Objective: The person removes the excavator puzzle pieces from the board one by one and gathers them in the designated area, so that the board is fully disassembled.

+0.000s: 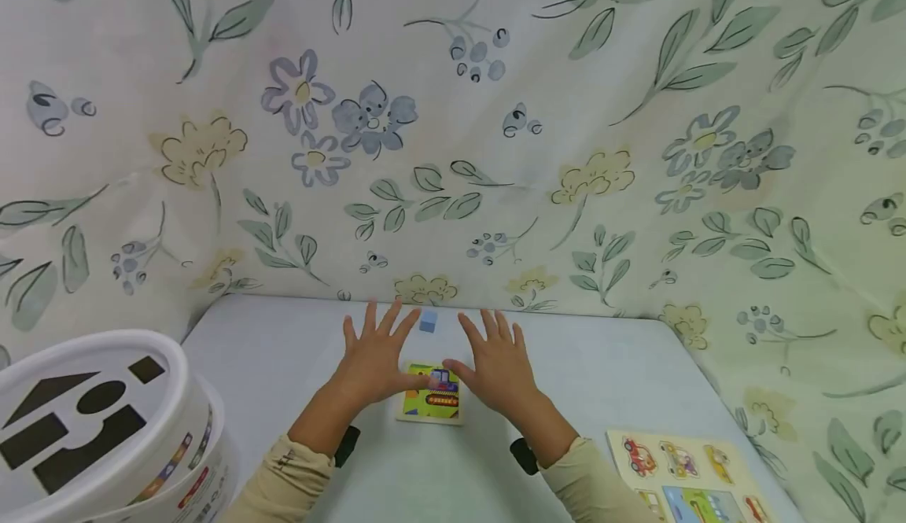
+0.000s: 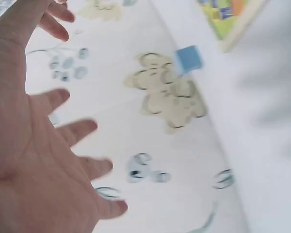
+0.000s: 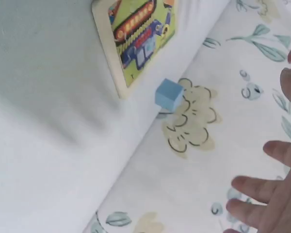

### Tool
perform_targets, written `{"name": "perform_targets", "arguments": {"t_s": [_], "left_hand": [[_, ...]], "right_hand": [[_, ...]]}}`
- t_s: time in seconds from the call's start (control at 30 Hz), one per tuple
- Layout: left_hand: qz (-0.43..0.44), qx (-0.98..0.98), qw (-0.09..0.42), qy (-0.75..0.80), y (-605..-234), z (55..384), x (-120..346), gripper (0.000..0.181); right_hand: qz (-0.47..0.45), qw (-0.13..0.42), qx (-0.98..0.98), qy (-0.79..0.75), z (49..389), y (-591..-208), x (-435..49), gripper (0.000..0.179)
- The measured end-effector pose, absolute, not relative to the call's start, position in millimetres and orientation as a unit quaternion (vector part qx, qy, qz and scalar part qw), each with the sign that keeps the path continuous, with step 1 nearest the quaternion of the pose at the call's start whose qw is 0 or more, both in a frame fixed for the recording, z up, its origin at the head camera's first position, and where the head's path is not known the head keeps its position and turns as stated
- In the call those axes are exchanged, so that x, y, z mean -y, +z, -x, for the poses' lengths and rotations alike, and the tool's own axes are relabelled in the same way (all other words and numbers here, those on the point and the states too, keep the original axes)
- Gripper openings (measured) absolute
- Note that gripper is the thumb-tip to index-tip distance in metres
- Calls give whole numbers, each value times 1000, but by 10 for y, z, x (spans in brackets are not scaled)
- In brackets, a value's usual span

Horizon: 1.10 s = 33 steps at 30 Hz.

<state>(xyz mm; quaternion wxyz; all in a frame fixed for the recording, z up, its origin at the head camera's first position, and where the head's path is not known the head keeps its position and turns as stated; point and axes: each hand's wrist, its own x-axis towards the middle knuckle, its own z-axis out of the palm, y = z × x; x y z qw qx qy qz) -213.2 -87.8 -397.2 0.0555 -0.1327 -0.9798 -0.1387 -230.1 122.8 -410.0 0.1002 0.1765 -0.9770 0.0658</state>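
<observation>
Both hands hover over the table with fingers spread, holding nothing. My left hand (image 1: 373, 362) is to the left of a small picture puzzle (image 1: 433, 406) in a pale wooden frame, its thumb overlapping the puzzle in the head view. On the other side, my right hand (image 1: 501, 370) is raised with its thumb near the puzzle's upper right corner. The puzzle shows a colourful tracked vehicle on green. Beyond it, between the hands, a light blue cube (image 1: 428, 321) lies near the table's back edge; the right wrist view shows the cube (image 3: 169, 95) too.
A white bucket (image 1: 205, 460) stands at the left, its lid (image 1: 127, 381) cut with dark shaped holes. At the front right lies a wooden board (image 1: 697, 448) with several vehicle pictures. A floral cloth (image 1: 453, 130) hangs behind the white table (image 1: 587, 373).
</observation>
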Motion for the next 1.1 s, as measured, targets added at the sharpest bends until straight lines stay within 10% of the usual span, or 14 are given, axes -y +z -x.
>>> {"name": "perform_targets", "arguments": {"t_s": [0.4,1.1], "left_hand": [[223,960,-43,-165,-4727,2065,985,44],[189,969,-74,-143,-4798,2202,948,39]], "right_hand": [[-255,14,964,79,2546,-4755,-851,44],[-227,-41,968,98,2719,-4809,-671,37]]}}
